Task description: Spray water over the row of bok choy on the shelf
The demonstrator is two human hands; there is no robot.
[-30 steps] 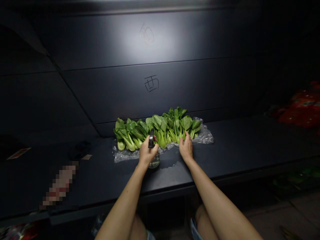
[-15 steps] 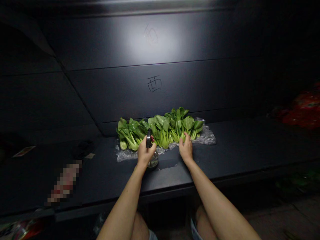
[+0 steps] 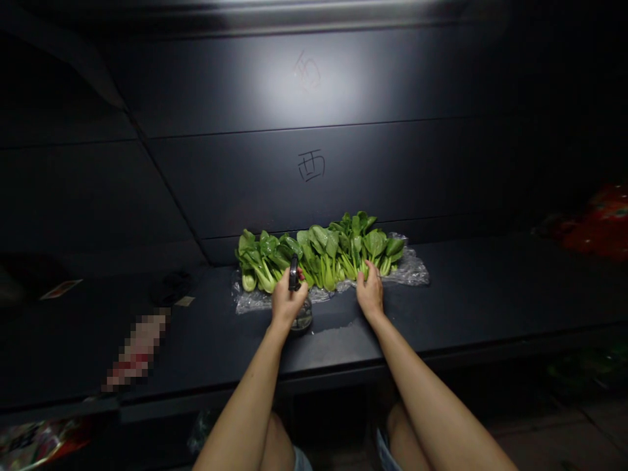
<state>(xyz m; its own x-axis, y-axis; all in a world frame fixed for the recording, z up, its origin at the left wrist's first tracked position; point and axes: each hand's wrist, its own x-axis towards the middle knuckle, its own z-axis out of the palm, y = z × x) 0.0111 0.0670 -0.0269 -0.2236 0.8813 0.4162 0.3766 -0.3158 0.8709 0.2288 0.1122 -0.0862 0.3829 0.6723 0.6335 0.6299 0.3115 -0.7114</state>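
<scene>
1. Your row of leafy greens [image 3: 326, 252] lies on the dark shelf [image 3: 471, 281], leafy tops toward the back panel [image 3: 235, 176] and pale stem bases toward you; take this row as the landmark for every place below.
2. Crumpled clear plastic [image 3: 415, 269] lies under the row and sticks out past its right end and along its near edge.
3. Your left hand [image 3: 288, 297] is at the near side of the row, left of its middle, with the fingers wrapped around a clear bottle [image 3: 303, 319] with a black top; the bottle stands between you and the row.
4. Your right hand [image 3: 370, 293] is at the stems, right of the row's middle. Its thumb and fingers are spread apart with nothing gripped between them; you cannot tell whether the fingertips touch the stems.
5. On the near side of the row, between your forearms, a ragged-edged paler patch [image 3: 338, 333] shows on the shelf.
6. Above the row, a dark drawn character [image 3: 311, 165] marks the panel, with a fainter mark [image 3: 307, 72] higher up.
7. Well to the right of the row are red packages [image 3: 601, 222], too dim to make out.
8. To the left of the row lie a small pale card [image 3: 185, 301] and, farther off, another card [image 3: 61, 289].
</scene>
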